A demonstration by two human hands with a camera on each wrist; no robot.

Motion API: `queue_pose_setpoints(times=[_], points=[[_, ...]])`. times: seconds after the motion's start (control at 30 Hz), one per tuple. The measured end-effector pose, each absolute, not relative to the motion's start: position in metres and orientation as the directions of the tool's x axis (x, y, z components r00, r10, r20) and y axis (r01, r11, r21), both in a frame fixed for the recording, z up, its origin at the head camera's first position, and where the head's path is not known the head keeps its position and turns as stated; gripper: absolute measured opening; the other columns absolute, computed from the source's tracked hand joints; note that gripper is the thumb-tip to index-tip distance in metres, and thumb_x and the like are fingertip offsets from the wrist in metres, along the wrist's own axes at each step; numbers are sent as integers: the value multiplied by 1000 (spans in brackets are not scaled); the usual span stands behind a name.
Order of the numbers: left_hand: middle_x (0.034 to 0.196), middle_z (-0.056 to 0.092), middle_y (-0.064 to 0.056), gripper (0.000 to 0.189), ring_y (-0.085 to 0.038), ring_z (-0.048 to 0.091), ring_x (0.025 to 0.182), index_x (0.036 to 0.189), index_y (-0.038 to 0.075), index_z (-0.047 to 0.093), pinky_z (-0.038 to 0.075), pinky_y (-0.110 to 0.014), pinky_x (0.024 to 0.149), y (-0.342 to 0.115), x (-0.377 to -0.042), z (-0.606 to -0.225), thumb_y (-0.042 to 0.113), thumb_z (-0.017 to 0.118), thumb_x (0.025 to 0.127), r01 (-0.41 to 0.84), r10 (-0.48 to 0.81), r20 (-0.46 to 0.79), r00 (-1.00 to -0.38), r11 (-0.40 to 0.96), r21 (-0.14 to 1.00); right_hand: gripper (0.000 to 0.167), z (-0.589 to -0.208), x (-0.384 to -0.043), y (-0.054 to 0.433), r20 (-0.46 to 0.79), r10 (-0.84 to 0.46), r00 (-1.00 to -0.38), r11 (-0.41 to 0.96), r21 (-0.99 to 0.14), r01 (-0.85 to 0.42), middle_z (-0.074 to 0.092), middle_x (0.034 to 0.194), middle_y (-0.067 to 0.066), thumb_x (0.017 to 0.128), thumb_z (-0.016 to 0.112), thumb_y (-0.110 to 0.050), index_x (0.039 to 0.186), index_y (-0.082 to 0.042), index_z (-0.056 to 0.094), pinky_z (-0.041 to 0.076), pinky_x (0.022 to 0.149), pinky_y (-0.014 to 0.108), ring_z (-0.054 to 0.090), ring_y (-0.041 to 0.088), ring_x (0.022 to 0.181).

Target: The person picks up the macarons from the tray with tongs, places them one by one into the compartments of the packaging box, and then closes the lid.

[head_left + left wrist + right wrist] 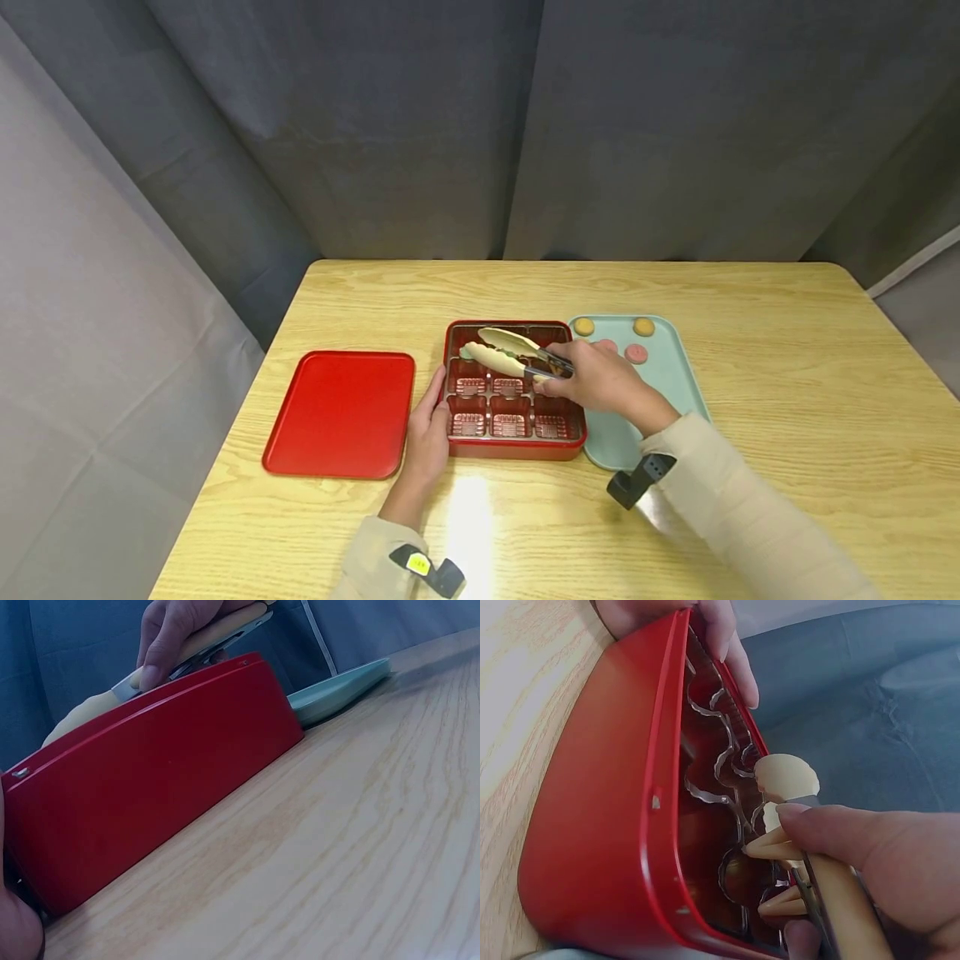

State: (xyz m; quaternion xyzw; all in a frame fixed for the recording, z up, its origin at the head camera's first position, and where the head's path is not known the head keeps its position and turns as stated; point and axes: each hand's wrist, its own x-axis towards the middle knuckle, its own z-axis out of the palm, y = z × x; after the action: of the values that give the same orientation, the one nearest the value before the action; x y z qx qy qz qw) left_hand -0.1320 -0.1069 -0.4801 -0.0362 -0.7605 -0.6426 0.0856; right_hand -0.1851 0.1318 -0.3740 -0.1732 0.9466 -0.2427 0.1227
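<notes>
My right hand (pixel 600 379) holds a pair of tongs (pixel 501 358) with cream-coloured tips by its handles. The tongs reach over the back rows of a red box (pixel 517 450), whose clear insert is divided into several compartments. A pale green piece (pixel 467 352) shows by the tips, at the back left; whether the tongs grip it cannot be made out. With fairly straight fingers, my left hand (pixel 427 433) rests against the box's left wall, thumb by the rim. In the right wrist view the tong tips (pixel 786 776) hang over the insert.
Left of the box lies a flat red lid (pixel 341 412). On the right, touching the box, a pale green tray (pixel 678 367) holds yellow round cookies (pixel 643 327) and pink ones (pixel 636 354). Everything stands on a wooden table (pixel 810 400) with a dark curtain behind.
</notes>
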Motion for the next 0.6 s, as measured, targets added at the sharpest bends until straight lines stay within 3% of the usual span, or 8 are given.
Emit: queue_pose_setpoints(times=[0.3,0.6], points=[[152,32,-1,54,-18,24,141,148,14,32,20,-39,116,-108,-132,-481,1,34,96,166,-54,177,-983,163,973,64,-369,-184,142,-130,-340,-931,861,-441,-253,61,74,0,81,71,-41,133,-7,55,32,53,30,48,16,63],[153,28,-12,52,-23,22,142,148,3,28,19,-39,116,-105,-120,-447,-4,32,96,136,-17,140,-990,154,979,52,-356,-188,162,-75,-340,-938,868,-410,-281,57,77,2,82,70,-39,123,-8,61,37,51,28,48,16,62]])
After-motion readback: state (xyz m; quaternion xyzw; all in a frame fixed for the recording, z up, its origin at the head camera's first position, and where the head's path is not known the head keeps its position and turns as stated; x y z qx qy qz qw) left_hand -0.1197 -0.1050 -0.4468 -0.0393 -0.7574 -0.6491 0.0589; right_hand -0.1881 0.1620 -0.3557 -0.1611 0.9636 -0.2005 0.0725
